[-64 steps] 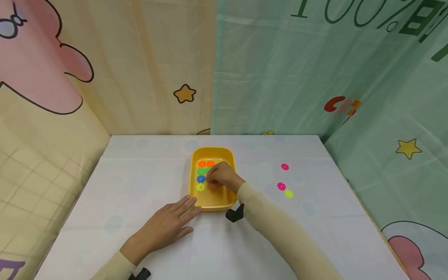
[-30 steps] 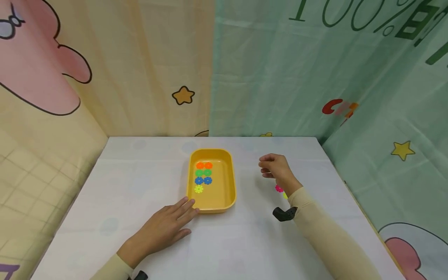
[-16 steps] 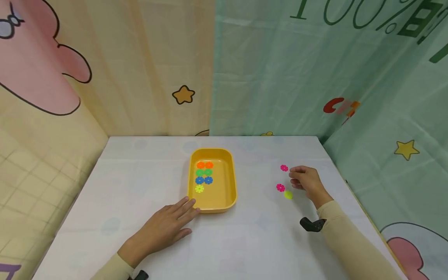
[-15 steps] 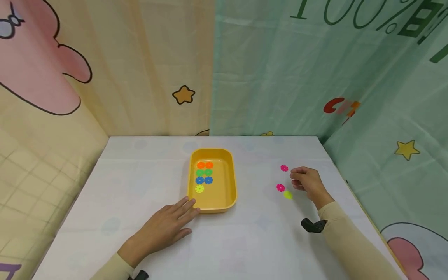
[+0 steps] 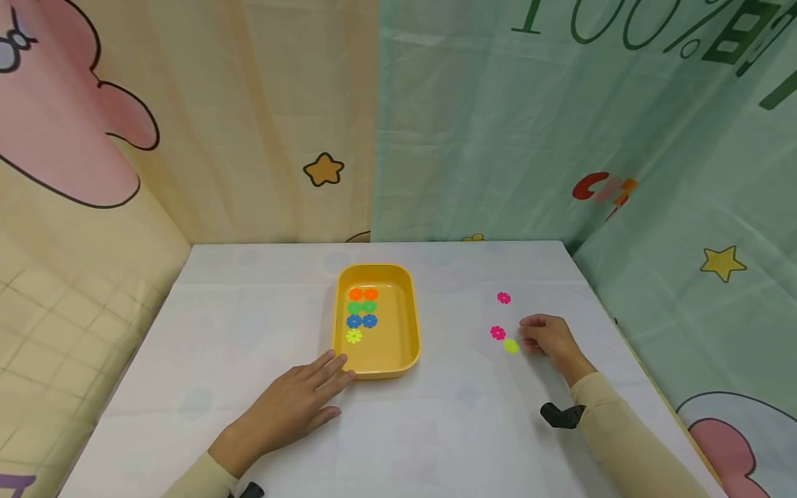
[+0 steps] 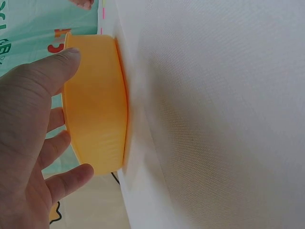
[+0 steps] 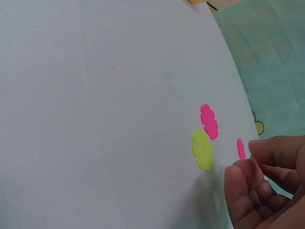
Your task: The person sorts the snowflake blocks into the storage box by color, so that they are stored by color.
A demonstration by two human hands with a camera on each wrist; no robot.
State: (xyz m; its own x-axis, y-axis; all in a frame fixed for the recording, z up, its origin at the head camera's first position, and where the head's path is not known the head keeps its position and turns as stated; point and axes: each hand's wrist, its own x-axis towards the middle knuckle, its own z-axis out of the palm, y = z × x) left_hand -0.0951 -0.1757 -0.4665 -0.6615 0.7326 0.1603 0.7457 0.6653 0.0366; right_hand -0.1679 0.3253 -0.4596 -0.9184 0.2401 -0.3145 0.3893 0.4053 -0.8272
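At the near left corner of the yellow tray point(image 5: 407, 332), my left hand point(image 5: 295, 401) rests its spread fingertips on the rim. In the left wrist view, the thumb point(image 6: 62, 69) lies against the tray's wall. Inside the tray are pairs of orange point(image 5: 355, 294), green point(image 5: 354, 307) and blue point(image 5: 353, 321) flower-shaped discs and one yellow disc point(image 5: 353, 336). My right hand point(image 5: 554, 342) hovers with loosely bent fingers, nothing visible between them. Just left of it lies a yellow-green disc point(image 5: 511, 346), beside a pink disc point(image 5: 497, 333). Another pink disc point(image 5: 504, 297) lies farther back.
A white cloth covers the table point(image 5: 436, 429). Printed curtains point(image 5: 473, 138) stand behind it and along both sides. Each wrist wears a black camera mount, such as the one below the right wrist point(image 5: 562, 416).
My right hand has left the tray, where a second blue disc now shows, and moved right, then slightly nearer to the yellow-green disc. The left hand stays at the tray's corner.
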